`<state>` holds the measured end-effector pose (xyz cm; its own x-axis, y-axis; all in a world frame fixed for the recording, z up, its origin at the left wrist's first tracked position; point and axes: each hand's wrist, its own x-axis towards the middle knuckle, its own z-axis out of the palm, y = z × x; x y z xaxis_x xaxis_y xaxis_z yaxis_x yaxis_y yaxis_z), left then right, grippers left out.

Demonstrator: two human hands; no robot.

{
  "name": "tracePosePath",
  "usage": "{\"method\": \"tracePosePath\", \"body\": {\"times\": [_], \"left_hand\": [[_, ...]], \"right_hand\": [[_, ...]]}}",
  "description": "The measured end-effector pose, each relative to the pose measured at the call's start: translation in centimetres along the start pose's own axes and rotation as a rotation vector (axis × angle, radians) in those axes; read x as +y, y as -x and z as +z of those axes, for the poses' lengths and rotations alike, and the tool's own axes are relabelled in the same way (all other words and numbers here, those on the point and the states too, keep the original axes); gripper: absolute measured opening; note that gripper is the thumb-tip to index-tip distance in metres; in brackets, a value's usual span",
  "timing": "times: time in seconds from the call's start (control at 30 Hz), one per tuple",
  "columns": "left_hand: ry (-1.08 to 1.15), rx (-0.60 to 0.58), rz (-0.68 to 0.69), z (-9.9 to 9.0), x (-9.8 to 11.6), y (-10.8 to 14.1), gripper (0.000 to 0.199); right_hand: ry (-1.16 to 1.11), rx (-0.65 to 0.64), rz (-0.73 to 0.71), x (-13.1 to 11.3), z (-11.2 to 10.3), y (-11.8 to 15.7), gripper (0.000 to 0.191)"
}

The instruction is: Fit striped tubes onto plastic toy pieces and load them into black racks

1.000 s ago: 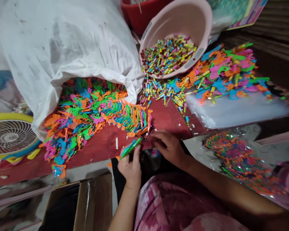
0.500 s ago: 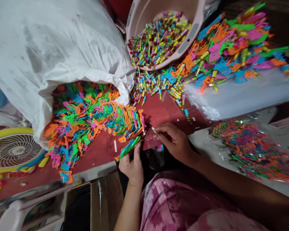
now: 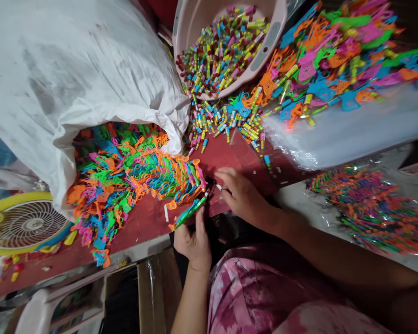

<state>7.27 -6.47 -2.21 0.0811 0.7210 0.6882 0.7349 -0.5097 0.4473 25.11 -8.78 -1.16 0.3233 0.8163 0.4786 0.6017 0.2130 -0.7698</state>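
As left fingers [image 3: 200, 223] pinch, green pieces [image 3: 187, 215] between

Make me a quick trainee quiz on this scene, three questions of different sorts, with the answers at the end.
1. Which hand holds the green and blue plastic?
2. True or false: the sack is closed, with nothing spilling out.
3. What fills the bottom of the pink tub?
A) Folded cloth
B) Small coloured tubes
C) Cardboard sheets

Key:
1. The left hand.
2. False; coloured pieces spill from its open mouth.
3. B
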Motion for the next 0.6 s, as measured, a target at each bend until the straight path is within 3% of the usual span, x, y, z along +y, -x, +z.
{"method": "tracePosePath", "body": {"times": [0.17, 0.6], "left_hand": [[0.021, -0.044, -0.009, -0.3, 0.2, -0.5, 0.024], [0.021, -0.045, -0.055, 0.1, 0.7, -0.3, 0.021]], "right_hand": [[0.022, -0.195, 0.027, 0.6, -0.2, -1.6, 0.035], [-0.021, -0.151, 0.01, 0.7, -0.2, -1.3, 0.027]]}}
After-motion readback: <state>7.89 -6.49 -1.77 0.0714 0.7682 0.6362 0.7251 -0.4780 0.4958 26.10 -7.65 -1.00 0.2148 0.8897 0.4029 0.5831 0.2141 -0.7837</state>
